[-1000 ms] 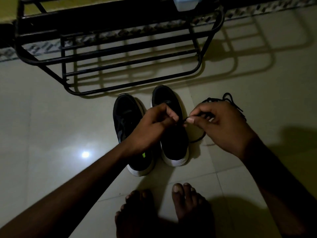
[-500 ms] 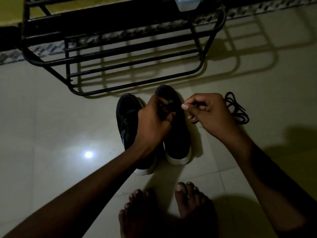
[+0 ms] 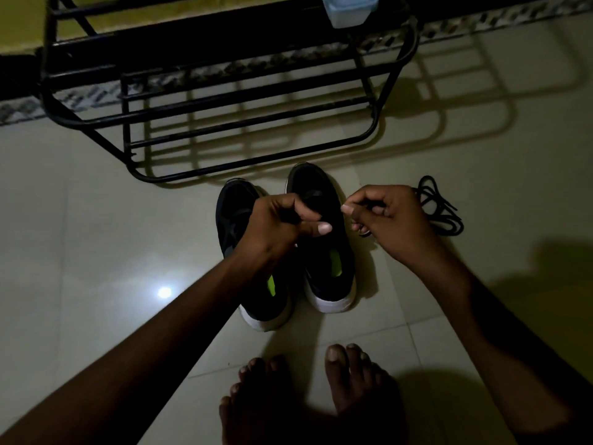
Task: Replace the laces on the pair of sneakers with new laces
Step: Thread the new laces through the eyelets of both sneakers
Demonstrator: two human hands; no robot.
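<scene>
No writing could be read: a grey mark on the side of the left shoe (image 3: 229, 248) was too dark to make out. A black metal rack (image 3: 256, 123) stood at the far side of the tiled floor (image 3: 96, 236), with a pale plastic box (image 3: 348, 8) on its top edge. The rack's lowest bar lay just beyond the toes of the 2 shoes. A spot of glare (image 3: 164, 292) lay on the tile left of the arms. 2 bare feet (image 3: 349, 374) stood near the white heels.

The shoes were side by side, touching or nearly so, toes toward the rack, green insoles showing. The left forearm crossed over the left shoe and hid its middle. The left hand (image 3: 282, 226) hung over the tongue end of the right shoe (image 3: 324, 252), fingers curled tight and thumb laid flat along them. Black against black hid what, if anything, it gripped.

The right hand (image 3: 388, 220) was just beside the right shoe's outer edge. Its thumb and forefinger were pinched on a thin black lace (image 3: 369, 206), the other fingers curled in, and a small loop hung below them. A loose black bundle (image 3: 439, 210) of lace lay on the floor just right of that hand. Whether the pinched lace ran into the bundle or into the shoe could not be told.
</scene>
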